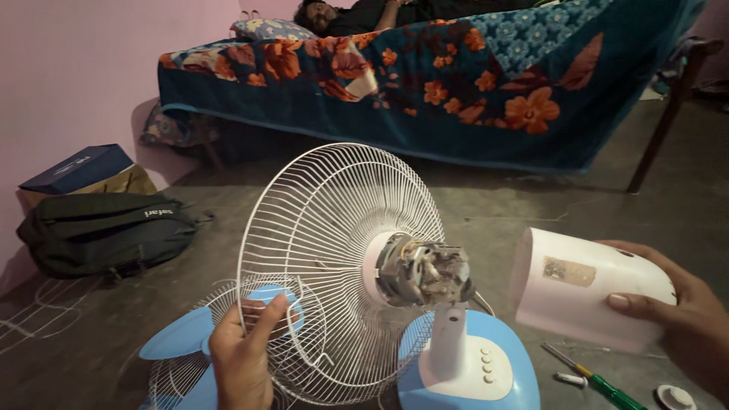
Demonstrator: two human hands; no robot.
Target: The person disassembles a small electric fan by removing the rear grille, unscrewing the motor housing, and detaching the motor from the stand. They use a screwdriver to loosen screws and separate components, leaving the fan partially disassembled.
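Floor: grey concrete; dark backpack (106, 231) at left wall, bed with floral blanket (456, 83) behind.
Left hand (243, 357): raised from below, fingers curled through wires, clenched on rim of white rear fan guard (326, 250).
Fan: upright on blue-white base (471, 372); bare motor (421, 272) exposed, facing right.
Right hand (683, 326): palm cupped, grasping white motor cover (585, 292), apart from motor.
Floor right: green screwdriver (600, 380).

Far across the floor, a bed (638, 144) draped in a floral blanket (456, 83), a person (364, 14) lying on top. At left, a black backpack (106, 231) beside a dark blue box (76, 168). Near right, a green-handled screwdriver (600, 380).
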